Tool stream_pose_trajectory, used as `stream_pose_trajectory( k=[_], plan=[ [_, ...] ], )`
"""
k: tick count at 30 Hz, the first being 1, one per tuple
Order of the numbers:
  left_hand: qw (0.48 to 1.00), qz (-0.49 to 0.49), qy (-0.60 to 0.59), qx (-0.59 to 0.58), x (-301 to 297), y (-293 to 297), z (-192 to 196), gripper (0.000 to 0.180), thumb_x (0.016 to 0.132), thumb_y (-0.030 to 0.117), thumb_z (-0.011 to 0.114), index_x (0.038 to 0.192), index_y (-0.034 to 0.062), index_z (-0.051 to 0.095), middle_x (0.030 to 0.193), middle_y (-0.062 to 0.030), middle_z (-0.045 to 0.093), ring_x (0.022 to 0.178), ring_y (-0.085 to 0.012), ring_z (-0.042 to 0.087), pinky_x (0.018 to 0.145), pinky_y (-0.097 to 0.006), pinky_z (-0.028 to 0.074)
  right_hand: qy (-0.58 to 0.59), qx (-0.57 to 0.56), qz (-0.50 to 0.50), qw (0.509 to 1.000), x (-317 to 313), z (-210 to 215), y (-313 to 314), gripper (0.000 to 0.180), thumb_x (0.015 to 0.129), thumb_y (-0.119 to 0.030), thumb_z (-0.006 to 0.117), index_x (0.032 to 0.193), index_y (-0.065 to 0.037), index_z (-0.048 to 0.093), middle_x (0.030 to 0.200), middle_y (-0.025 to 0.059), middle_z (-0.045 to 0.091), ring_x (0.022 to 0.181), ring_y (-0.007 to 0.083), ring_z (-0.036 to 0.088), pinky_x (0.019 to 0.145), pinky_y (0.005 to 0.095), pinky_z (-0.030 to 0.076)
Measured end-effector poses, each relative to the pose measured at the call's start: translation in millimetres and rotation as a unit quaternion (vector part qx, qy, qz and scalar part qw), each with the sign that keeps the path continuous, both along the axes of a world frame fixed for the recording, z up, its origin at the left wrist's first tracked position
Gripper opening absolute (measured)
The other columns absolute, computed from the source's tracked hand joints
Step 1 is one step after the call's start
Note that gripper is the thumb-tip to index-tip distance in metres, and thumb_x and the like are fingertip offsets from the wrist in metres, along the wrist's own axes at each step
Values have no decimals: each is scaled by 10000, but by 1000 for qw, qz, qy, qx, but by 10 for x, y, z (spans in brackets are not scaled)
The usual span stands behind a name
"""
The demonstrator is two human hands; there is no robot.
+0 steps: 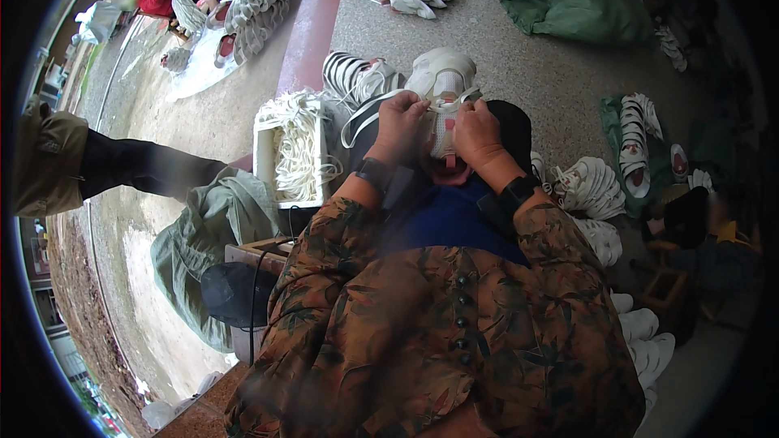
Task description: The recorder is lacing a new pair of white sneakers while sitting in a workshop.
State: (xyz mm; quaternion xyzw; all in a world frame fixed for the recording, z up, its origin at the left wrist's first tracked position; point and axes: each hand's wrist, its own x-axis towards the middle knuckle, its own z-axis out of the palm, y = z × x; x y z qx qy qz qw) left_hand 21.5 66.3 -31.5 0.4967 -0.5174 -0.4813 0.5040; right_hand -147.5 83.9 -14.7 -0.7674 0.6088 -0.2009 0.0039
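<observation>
A white sneaker (442, 73) with a pinkish-red lining and tongue tab lies across my lap, its toe pointing away from me. My left hand (399, 123) pinches a white shoelace (367, 123) at the left side of the lace holes, and a loop of it hangs out to the left. On the other side, my right hand (477, 131) has its fingers closed on the lace near the upper eyelets. Both hands rest close against the shoe's upper, and the fingertips partly cover the lacing.
Left of my knees stands a white box (261, 154) full of white laces. Rows of sneakers (357, 77) lie just beyond it, with more shoes (592, 191) at my right. A green sack (580, 0) lies at the far right. Another person's leg (146, 164) reaches in from the left.
</observation>
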Motion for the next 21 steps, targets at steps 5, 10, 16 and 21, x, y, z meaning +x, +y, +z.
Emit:
stream_pose_trajectory(
  k=[5, 10, 16, 21],
  plan=[
    [999, 15, -42, 7, -4, 28, 6, 114, 808, 93, 665, 754, 11, 608, 657, 0, 586, 626, -73, 499, 581, -252, 435, -74, -18, -2, 997, -88, -63, -45, 106, 722, -81, 569, 763, 16, 579, 717, 201, 570, 743, 376, 586, 658, 455, 493],
    [998, 22, -55, 1, -40, 33, 32, 123, 818, 120, 647, 758, 19, 610, 661, -2, 584, 629, -66, 501, 584, -249, 442, -93, -85, 14, 992, -79, 27, 23, 37, 694, -60, 566, 710, -28, 577, 706, 178, 556, 696, 369, 571, 622, 469, 474],
    [1000, 7, -10, 4, 68, 15, -4, 130, 817, 137, 639, 761, 24, 607, 665, 4, 571, 635, -56, 494, 588, -240, 442, -50, -45, 179, 981, -1, 78, -41, 46, 715, -77, 586, 746, -69, 619, 767, 108, 548, 769, 307, 565, 696, 408, 462],
    [1000, -22, 9, 10, 50, 8, -38, 116, 815, 118, 633, 762, 19, 604, 669, 2, 571, 637, -55, 495, 591, -236, 438, -173, -37, 161, 971, 1, -30, -112, 216, 738, -66, 575, 924, -74, 684, 795, 116, 574, 805, 295, 562, 742, 391, 457]
  ],
)
